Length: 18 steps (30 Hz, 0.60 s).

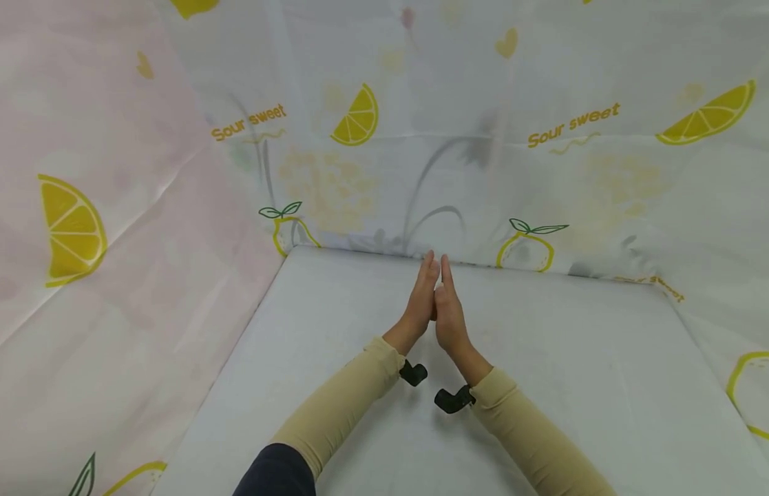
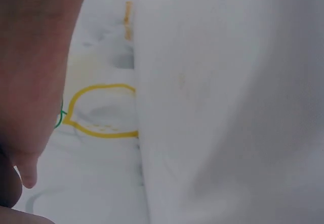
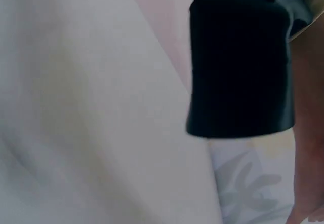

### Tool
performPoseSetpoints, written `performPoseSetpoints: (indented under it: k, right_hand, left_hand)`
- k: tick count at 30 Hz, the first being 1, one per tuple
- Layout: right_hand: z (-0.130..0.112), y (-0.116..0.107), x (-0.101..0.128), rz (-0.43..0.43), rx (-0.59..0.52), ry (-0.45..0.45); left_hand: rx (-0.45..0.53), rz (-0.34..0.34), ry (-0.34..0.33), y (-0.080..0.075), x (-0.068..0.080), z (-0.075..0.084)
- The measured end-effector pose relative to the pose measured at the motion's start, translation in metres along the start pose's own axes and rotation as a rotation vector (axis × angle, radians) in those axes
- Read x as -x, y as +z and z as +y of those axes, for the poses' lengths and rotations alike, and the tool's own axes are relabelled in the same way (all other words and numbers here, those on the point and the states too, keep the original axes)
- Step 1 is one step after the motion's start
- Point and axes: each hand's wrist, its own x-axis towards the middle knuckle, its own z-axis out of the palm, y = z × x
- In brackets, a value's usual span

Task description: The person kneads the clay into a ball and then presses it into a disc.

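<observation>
Both hands meet in the middle of the head view, held up over the white table. The left hand [image 1: 419, 300] and the right hand [image 1: 451, 318] face each other palm to palm, fingers straight and pointing away. They touch around the fingers, while the wrists stand apart. Neither hand shows an object in its grasp. In the left wrist view, part of a hand [image 2: 33, 77] fills the left side, blurred. A bare wrist [image 3: 308, 133] runs along the right edge of the right wrist view, partly behind a black camera mount [image 3: 240, 72].
The white tabletop [image 1: 576, 358] spreads beneath the forearms. Behind it and at the sides hang pale sheets [image 1: 421, 83] printed with lemons and "Sour sweet". Black wrist cameras hang under the beige sleeves [image 1: 343, 386], one at the left wrist [image 1: 414, 373], another at the right [image 1: 454, 399].
</observation>
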Motion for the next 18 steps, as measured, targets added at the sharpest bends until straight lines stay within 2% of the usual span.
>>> performPoseSetpoints:
  k: [4, 12, 18]
  right_hand:
    - [0.014, 0.001, -0.005, 0.03, -0.019, -0.04]
    - [0.017, -0.006, -0.021, 0.085, -0.054, -0.063]
    - [-0.013, -0.015, -0.027, 0.073, -0.126, 0.044]
  left_hand:
    - [0.008, -0.009, 0.003, 0.0, -0.001, 0.0]
    - [0.015, -0.061, 0.02, 0.002, -0.001, -0.004]
    - [-0.035, -0.099, 0.006, 0.003, 0.004, -0.008]
